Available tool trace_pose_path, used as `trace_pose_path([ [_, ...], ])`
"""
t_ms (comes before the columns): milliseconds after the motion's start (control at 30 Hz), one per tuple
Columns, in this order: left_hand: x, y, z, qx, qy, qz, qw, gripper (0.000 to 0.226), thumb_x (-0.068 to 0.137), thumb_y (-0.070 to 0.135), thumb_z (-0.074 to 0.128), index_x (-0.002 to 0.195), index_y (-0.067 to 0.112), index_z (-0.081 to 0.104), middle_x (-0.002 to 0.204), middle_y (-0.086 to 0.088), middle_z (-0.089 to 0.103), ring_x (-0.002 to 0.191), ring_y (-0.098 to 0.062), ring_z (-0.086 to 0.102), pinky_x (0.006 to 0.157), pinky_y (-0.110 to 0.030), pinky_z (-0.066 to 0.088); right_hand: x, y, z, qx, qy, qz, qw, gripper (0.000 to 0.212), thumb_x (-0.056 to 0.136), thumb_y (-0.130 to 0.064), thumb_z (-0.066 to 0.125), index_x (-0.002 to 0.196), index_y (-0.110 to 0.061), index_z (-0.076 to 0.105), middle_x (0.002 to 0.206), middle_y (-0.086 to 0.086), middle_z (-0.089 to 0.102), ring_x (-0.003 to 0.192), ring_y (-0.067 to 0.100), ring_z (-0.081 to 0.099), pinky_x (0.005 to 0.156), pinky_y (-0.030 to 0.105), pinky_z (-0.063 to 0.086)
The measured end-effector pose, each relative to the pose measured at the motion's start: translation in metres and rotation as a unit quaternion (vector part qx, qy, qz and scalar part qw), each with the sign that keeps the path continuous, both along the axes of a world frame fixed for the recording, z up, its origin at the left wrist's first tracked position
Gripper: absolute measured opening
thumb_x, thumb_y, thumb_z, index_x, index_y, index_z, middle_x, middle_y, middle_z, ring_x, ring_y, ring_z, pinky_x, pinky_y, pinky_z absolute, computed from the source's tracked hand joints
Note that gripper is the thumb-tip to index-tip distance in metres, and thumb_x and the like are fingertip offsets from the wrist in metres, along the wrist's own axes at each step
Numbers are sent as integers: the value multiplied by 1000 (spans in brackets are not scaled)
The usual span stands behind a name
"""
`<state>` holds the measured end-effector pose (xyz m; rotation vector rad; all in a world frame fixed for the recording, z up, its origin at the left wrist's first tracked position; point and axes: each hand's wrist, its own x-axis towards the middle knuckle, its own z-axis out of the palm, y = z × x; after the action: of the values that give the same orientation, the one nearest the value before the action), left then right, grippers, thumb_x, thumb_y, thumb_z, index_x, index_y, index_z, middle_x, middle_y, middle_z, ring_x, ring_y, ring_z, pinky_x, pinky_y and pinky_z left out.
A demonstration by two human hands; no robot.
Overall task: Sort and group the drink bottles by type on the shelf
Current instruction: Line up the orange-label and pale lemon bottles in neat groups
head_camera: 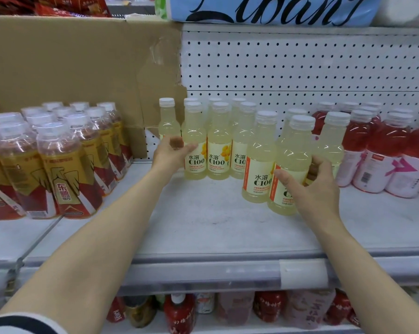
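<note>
- The pale yellow lemon bottles stand upright in a block at the middle of the shelf, near the pegboard back wall.
- Three more of the same kind sit forward and to the right of that block: a front bottle, one just beside it on its left, and one behind that touches the red drink bottles.
- Judging by the layout, sorting is well along: the gold-and-red energy bottles are grouped on the left, the red ones on the right, the yellow in between. What seems left is pulling the forward stragglers into the yellow block.
- The right hand curls round the front bottle low on its label, thumb on the near side, fingers wrapped behind.
- The left hand reaches to the left end of the block, fingers loosely bent against the front-left bottle, touching rather than clearly clasping it.
</note>
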<state>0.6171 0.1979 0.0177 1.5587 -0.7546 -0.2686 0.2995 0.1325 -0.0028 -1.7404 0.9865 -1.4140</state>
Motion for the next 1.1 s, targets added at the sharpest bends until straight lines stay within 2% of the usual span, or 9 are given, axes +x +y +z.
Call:
trace_pose_path([
  [133,32,10,16,-84,13,119,989,62,83,59,73,127,20,53,115,6,60,107,-15,60,98,-36,51,1,0,0,0,3,-4,1000,73,74,-42,89,133,-26,50,113,-20,63,107,5,64,92,30,51],
  [200,43,8,19,-49,9,115,992,67,88,59,67,140,21,49,130,3,59,117,-17,57,104,-40,49,1,0,1,2,2,-5,1000,72,73,-41,89,133,-27,50,113,-19,63,107,5,64,91,30,51],
  [300,48,0,14,-9,15,57,998,69,91,48,70,149,22,44,142,0,56,127,-20,53,108,-41,44,1,1,1,6,-1,-7,1000,67,74,-37,89,128,-30,51,112,-23,63,104,-4,62,88,26,50],
  [467,54,-8,3,-22,10,38,999,64,82,28,84,137,24,51,124,1,62,118,-21,61,106,-47,49,1,0,-1,8,-3,-9,1000,70,74,-34,90,132,-26,52,116,-17,65,102,-7,61,80,16,47],
  [600,58,-3,9,20,-35,40,998,56,85,29,81,134,28,54,120,0,65,113,-25,63,101,-47,52,-1,0,-1,4,-1,-4,1000,71,74,-35,89,133,-26,51,116,-16,64,103,-8,60,80,16,47],
  [733,53,20,14,33,-6,4,999,58,91,24,75,143,27,49,114,3,63,105,-22,63,88,-41,54,-1,1,0,3,-1,-2,1000,67,75,-35,89,129,-30,50,114,-21,63,103,-8,60,83,18,48],
  [833,43,43,19,49,20,-46,998,57,92,21,74,143,26,48,109,6,65,108,-23,65,90,-45,56,0,1,0,1,-2,-1,1000,68,75,-36,89,130,-28,50,116,-16,65,104,-7,61,88,23,50],
  [1000,18,79,23,82,23,-173,981,50,93,18,69,139,26,51,118,-3,71,114,-22,67,100,-50,53,1,0,0,-3,2,-4,1000,67,75,-39,88,129,-27,50,118,-12,66,104,-4,62,92,30,52],
  [1100,0,81,22,95,-2,-211,973,51,95,20,67,142,31,52,125,-15,65,117,-24,66,101,-49,54,1,0,-1,-3,7,-10,1000,66,76,-40,88,128,-28,50,118,-12,66,104,3,65,94,36,54],
])
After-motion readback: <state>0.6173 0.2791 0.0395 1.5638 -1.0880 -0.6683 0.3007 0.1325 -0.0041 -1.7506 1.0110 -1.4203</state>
